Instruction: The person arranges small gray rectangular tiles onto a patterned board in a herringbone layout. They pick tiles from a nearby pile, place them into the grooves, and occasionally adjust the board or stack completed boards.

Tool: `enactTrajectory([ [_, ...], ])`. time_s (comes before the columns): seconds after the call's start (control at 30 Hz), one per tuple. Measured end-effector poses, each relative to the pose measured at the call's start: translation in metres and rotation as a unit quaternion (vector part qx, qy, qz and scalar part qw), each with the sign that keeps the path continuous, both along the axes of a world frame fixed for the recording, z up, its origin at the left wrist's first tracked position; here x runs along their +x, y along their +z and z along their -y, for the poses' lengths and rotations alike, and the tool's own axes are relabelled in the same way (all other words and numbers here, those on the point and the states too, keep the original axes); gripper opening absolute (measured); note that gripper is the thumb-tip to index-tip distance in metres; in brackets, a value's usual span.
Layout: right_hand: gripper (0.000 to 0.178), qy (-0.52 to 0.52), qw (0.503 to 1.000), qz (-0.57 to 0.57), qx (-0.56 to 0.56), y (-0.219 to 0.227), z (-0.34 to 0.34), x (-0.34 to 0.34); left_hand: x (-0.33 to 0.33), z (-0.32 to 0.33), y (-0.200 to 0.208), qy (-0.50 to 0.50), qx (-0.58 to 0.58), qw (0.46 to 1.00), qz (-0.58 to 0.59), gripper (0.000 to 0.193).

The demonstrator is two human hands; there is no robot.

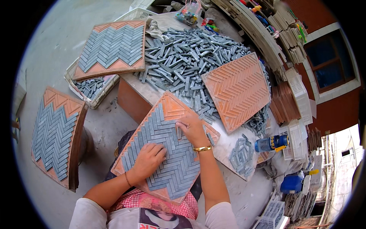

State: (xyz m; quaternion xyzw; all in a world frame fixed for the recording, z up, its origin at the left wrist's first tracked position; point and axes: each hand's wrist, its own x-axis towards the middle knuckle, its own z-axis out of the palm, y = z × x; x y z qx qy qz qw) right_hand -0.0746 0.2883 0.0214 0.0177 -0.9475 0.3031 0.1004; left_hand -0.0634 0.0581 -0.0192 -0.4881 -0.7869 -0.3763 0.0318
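Observation:
On my lap lies an orange mould board (167,102) with raised ridges, filled over most of its face with grey tile strips (169,143) in a herringbone pattern. My right hand (191,129), a gold bracelet at its wrist, pinches a grey tile strip (179,133) between thumb and fingers near the board's upper part. Lower down, my left hand (150,160) rests on the laid strips with its fingers curled together. Whatever those fingers may hold is hidden. Bare orange grooves show at the board's top corner and along its lower end.
A heap of loose grey strips (190,53) covers the table ahead. An unfilled orange board (238,91) leans on it. Filled boards stand at the far left (110,47) and left (55,137). A blue jar (268,144) stands right, near a small strip pile (243,156).

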Motion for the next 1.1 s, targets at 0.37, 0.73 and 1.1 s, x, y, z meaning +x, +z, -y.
enactTrajectory([
  [0.37, 0.02, -0.042, 0.997, -0.046, -0.038, -0.004, 0.015, 0.03, 0.02, 0.018, -0.005, -0.013, -0.138, 0.987, -0.075, 0.063],
  [0.73, 0.017, -0.222, 0.963, -0.136, -0.068, -0.01, 0.002, 0.088, -0.025, -0.042, 0.025, -0.058, -0.143, 0.982, -0.109, 0.071],
  [1.1, 0.013, -0.223, 0.959, -0.155, -0.08, -0.007, -0.007, 0.1, -0.027, -0.071, 0.004, -0.042, -0.18, 0.974, -0.129, 0.084],
])
